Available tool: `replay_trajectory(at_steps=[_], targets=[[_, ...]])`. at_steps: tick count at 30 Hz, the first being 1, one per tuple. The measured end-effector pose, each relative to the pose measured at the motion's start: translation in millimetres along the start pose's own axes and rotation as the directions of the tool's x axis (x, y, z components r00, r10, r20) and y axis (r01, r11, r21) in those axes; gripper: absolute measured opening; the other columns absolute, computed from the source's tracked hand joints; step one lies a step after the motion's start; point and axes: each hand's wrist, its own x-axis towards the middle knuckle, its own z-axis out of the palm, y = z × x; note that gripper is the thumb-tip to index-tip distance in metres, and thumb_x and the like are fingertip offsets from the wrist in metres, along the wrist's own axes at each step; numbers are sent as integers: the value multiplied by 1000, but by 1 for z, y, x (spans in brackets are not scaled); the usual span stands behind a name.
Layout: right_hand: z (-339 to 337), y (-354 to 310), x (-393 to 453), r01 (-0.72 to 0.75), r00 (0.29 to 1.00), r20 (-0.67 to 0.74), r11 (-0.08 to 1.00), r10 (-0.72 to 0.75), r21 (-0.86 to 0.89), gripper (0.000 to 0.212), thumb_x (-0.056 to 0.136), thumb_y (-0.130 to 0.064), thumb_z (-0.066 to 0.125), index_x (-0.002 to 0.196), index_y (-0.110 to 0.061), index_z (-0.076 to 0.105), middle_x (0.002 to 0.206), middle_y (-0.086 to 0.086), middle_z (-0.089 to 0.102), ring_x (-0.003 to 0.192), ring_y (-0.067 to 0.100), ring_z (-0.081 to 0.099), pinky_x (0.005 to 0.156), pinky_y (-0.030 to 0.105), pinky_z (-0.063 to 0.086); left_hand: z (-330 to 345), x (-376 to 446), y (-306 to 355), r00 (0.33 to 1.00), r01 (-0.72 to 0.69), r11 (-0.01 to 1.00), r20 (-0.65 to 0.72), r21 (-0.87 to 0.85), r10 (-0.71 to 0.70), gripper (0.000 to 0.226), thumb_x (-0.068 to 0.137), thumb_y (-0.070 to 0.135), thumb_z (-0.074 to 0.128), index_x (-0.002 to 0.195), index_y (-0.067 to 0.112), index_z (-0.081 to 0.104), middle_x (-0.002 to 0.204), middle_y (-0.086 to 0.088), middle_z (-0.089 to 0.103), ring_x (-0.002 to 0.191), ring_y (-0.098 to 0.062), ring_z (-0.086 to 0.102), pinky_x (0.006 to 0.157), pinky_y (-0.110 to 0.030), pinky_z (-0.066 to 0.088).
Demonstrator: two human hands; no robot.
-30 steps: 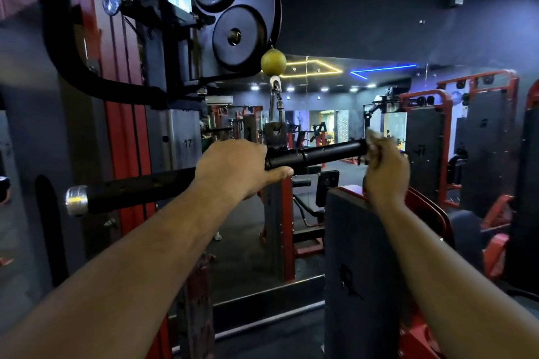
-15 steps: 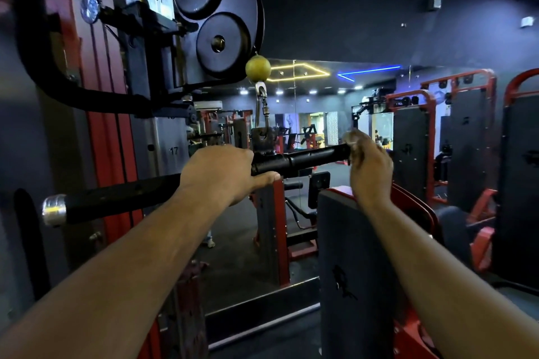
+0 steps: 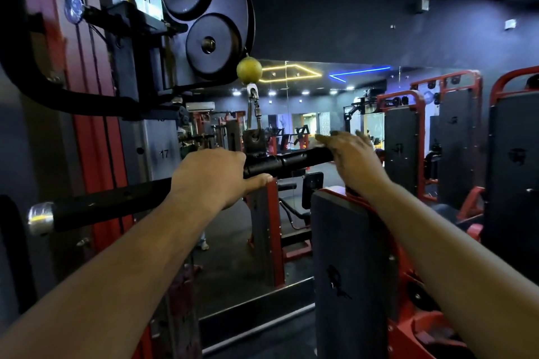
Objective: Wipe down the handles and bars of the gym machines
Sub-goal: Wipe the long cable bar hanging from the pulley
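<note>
Left hand is gripping the black pull-down bar just left of its centre swivel, fingers curled over the top and thumb underneath. Right hand is sitting at the bar's right end with fingers spread and extended, motion-blurred; no cloth is discernible, and contact with the bar cannot be confirmed. The bar is hanging tilted from a carabiner under a yellow ball stop, chrome end cap lowest at left, beside the red machine frame.
</note>
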Motion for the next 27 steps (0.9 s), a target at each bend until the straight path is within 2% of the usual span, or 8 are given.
replay_trajectory(at_steps=[4, 8, 11, 16, 19, 22, 25, 27], targets=[[-10, 18, 8, -82, 995, 48, 976, 93, -199, 55, 92, 4, 53, 135, -28, 63, 113, 3, 71, 123, 28, 48, 101, 47, 38, 5, 4, 0, 1000, 6, 999, 15, -33, -6, 78, 81, 94, 19, 104, 29, 54, 78, 4, 54, 68, -14, 54, 64, -36, 55], [-6, -1, 7, -27, 994, 102, 992, 39, -124, 42, 89, 9, 56, 123, -16, 59, 106, 6, 68, 100, 28, 64, 83, 39, 53, 8, 4, 0, 1000, 18, 998, 0, -52, -18, 78, 80, 95, 18, 102, 30, 54, 79, 5, 56, 69, -13, 54, 64, -36, 55], [-5, -6, 7, -29, 998, 51, 998, 32, -64, 49, 89, 11, 54, 132, -13, 56, 110, 10, 68, 88, 28, 68, 69, 32, 50, 7, 2, 0, 1000, 6, 999, -12, -41, -7, 77, 81, 94, 18, 102, 30, 54, 79, 5, 56, 68, -13, 54, 64, -36, 54], [-15, 23, 0, -13, 999, 30, 992, 17, -127, 53, 91, 11, 52, 135, -16, 62, 125, 8, 67, 99, 30, 69, 91, 43, 57, 4, 1, 2, 1000, -9, 999, -28, -49, 7, 73, 84, 92, 21, 100, 29, 54, 78, 6, 55, 66, -11, 51, 60, -33, 50], [-9, 13, -4, -104, 994, 13, 994, 104, -43, 39, 98, 3, 47, 130, -14, 63, 118, 8, 69, 86, 20, 66, 78, 30, 54, 5, 3, 2, 1000, -10, 998, -23, -62, 8, 72, 83, 93, 20, 100, 30, 53, 78, 6, 54, 68, -12, 51, 62, -34, 51], [1, -23, -7, -56, 993, 106, 993, 44, 106, 32, 106, -13, 43, 134, -16, 58, 124, 3, 64, 95, 11, 60, 85, 21, 49, 8, 6, 1, 1000, -15, 998, -20, -53, 14, 74, 82, 93, 19, 101, 30, 54, 79, 7, 55, 71, -12, 55, 65, -35, 54], [4, -45, -11, 88, 976, 180, 977, -124, 195, 36, 108, -33, 41, 141, -21, 51, 137, 0, 57, 113, 10, 55, 100, 32, 48, 10, 8, 1, 999, -15, 999, -32, -39, 14, 73, 83, 93, 21, 99, 31, 55, 78, 7, 56, 70, -12, 56, 63, -34, 53], [0, -35, -11, 108, 981, 146, 985, -128, 133, 32, 107, -22, 46, 138, -21, 54, 135, 1, 60, 115, 13, 56, 109, 41, 46, 9, 8, 2, 999, -15, 999, -33, -42, 14, 73, 83, 93, 21, 98, 31, 54, 79, 7, 57, 70, -12, 56, 63, -34, 53]])
